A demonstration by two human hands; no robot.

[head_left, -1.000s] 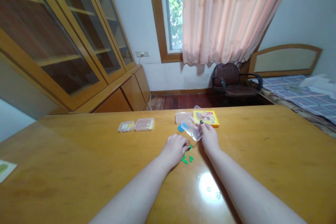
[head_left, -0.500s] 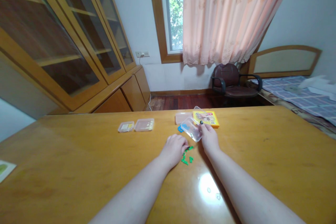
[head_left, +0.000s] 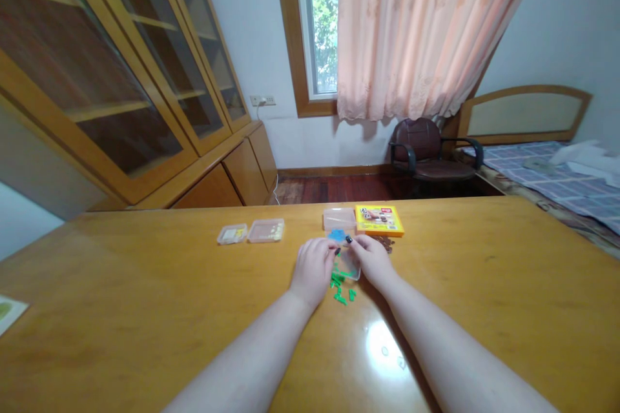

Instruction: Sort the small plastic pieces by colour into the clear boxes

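Low over the table, my right hand (head_left: 375, 262) grips a small clear plastic box (head_left: 351, 263) by its right side, fingers closed. My left hand (head_left: 313, 269) is closed at the box's left edge, its thumb on the rim; the fingertips are partly hidden. Several small green pieces (head_left: 339, 282) lie at and below the box's near edge, some showing through the plastic. Blue pieces (head_left: 336, 234) sit just beyond the hands. Brown pieces (head_left: 387, 243) lie past my right hand, beside a yellow printed box (head_left: 380, 220).
Another clear container (head_left: 338, 218) lies left of the yellow box. Farther left are a clear tray (head_left: 265, 230) with pale pieces and a smaller clear case (head_left: 232, 233). A card (head_left: 10, 313) lies at the table's left edge. An armchair (head_left: 420, 148) stands beyond the table.
My right hand has brought the clear box down and nearer, over the green pieces. My left hand has moved up from the green pieces to the box's edge. The brown pieces are now uncovered.
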